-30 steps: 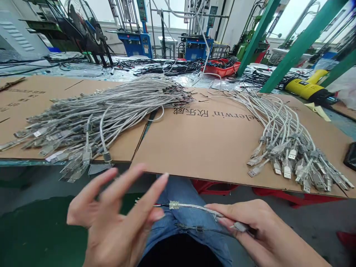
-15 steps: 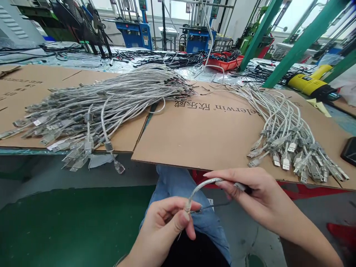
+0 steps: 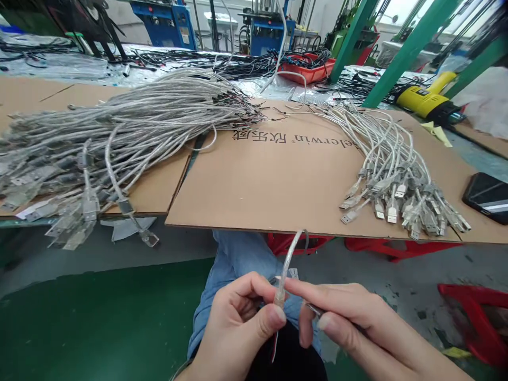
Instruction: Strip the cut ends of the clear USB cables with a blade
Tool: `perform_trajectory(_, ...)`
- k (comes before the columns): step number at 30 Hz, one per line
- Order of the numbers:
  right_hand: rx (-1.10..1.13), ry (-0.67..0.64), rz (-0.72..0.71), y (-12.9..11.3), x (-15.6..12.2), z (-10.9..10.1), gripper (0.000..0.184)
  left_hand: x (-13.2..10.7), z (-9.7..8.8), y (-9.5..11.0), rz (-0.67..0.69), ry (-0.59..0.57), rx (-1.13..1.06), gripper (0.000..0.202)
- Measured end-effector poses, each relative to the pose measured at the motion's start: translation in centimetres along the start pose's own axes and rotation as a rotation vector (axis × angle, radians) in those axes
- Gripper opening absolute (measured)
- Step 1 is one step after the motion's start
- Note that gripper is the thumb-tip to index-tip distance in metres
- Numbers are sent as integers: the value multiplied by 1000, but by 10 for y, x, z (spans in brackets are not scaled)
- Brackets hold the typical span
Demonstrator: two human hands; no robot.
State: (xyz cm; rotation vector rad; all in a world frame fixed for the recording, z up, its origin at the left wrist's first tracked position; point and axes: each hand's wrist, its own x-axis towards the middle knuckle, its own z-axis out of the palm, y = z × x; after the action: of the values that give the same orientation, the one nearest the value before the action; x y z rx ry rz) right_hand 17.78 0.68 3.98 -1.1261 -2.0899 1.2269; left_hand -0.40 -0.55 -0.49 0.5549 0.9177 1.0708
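Observation:
Low in the head view, above my lap, both hands hold one clear silvery cable (image 3: 291, 254) bent into a loop that rises between them. My left hand (image 3: 234, 328) pinches the cable's end between thumb and forefinger, with thin coloured wires hanging below. My right hand (image 3: 349, 323) grips the other end, its fingertips touching the left hand's. A big pile of similar cables (image 3: 115, 127) lies on the cardboard at the left. A smaller bunch with USB plugs (image 3: 397, 180) lies at the right.
Brown cardboard sheets (image 3: 262, 185) cover the table. A black phone (image 3: 488, 197) lies at the right edge, a yellow heat gun (image 3: 426, 100) behind it. A red tray (image 3: 307, 69) and black cables sit at the back. Red stools (image 3: 474, 323) stand on the floor.
My hands have come together near my lap, folding the cable from a stretched line into a tight upright loop. The left hand went from spread open to pinching the cable end.

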Motion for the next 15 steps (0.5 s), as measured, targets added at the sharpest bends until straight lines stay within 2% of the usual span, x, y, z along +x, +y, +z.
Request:
perform_trajectory(5, -3, -95, -44, -2, 11, -3, 42, -1, 1, 0, 102, 48, 140, 28)
perform_trajectory(11, -11, -82, -30, -1, 11, -3, 40, -2, -1, -4, 228, 51, 272, 17)
perform_trajectory(13, -2, -62, -24, 0, 10, -3, 38, -2, -2, -3, 236, 52, 281, 18)
perform_trajectory(15, 8, -48, -22, 0, 10, -3, 37, -2, -3, -2, 171, 25, 252, 19)
